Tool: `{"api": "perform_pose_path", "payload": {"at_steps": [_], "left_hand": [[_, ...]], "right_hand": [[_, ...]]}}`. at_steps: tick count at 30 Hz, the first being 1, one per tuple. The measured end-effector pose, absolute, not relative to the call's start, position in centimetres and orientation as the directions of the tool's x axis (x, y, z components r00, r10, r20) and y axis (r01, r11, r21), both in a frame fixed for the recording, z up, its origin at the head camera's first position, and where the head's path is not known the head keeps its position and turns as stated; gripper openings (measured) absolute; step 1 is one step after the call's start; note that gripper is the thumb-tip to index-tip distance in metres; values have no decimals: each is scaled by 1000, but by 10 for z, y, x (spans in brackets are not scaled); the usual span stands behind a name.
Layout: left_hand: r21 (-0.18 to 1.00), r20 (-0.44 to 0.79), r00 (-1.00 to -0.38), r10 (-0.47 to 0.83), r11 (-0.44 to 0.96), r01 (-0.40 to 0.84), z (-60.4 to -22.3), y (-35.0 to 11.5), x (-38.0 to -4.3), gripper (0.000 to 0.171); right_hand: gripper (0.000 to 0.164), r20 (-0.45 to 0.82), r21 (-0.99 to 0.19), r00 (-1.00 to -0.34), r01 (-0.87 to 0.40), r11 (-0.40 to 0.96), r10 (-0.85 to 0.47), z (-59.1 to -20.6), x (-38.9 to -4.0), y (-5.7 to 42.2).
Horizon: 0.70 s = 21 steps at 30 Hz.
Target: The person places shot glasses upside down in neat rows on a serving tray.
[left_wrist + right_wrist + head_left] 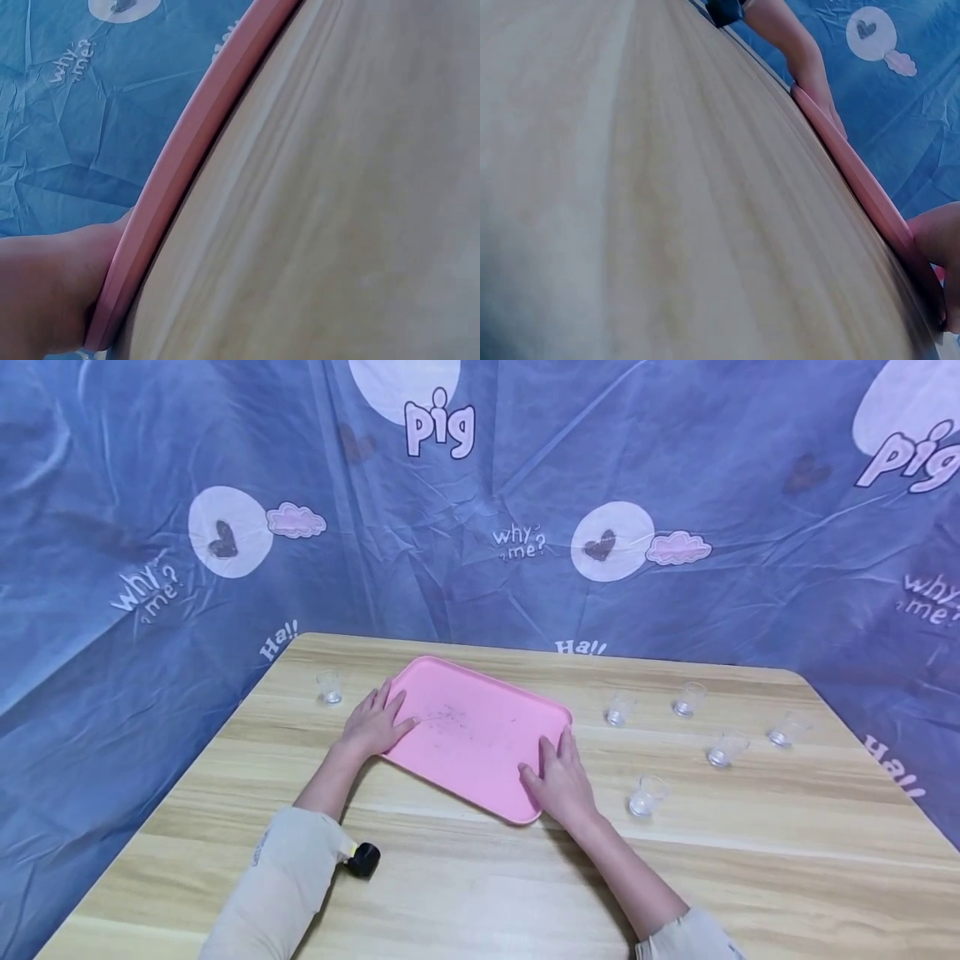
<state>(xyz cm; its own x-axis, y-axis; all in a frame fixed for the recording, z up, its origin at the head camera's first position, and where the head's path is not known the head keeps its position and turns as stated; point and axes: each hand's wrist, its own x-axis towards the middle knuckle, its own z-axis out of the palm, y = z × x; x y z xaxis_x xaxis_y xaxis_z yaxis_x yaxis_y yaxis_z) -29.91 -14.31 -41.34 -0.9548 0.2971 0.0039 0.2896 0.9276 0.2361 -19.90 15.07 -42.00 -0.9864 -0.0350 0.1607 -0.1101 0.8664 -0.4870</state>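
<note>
A pink rectangular tray (472,743) lies turned at an angle on the wooden table, small dark marks on its bare surface. My left hand (372,727) holds its left side, thumb over the inside and fingers along the rim. At the right end my right hand (564,783) holds the rim, with its thumb reaching inward. The left wrist view shows the tray's side wall (172,172) close over the tabletop. In the right wrist view, both hands are at the long rim (862,184); their fingertips are partly hidden behind it.
One small clear glass (330,687) stands left of the tray. Several similar glasses stand to the right, the nearest glass (647,796) close to my right hand. A blue printed cloth (465,585) hangs behind the table (465,893). A black device (363,860) sits at my left sleeve.
</note>
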Motion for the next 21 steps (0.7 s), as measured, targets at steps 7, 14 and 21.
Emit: {"api": "perform_pose_path", "payload": {"at_steps": [7,14,21], "left_hand": [[245,-24,-974,223,946,211,-414,-141,-291,69],[239,-26,-986,167,958,156,-415,-138,-281,69],[213,-43,-993,108,972,96,-415,-135,-274,70]], "right_hand": [[64,124,-512,-990,-128,850,-74,-417,-211,157],[62,168,-519,-974,-221,826,-155,-421,-225,169],[62,198,-521,-952,-305,797,-234,-423,-238,179]]}}
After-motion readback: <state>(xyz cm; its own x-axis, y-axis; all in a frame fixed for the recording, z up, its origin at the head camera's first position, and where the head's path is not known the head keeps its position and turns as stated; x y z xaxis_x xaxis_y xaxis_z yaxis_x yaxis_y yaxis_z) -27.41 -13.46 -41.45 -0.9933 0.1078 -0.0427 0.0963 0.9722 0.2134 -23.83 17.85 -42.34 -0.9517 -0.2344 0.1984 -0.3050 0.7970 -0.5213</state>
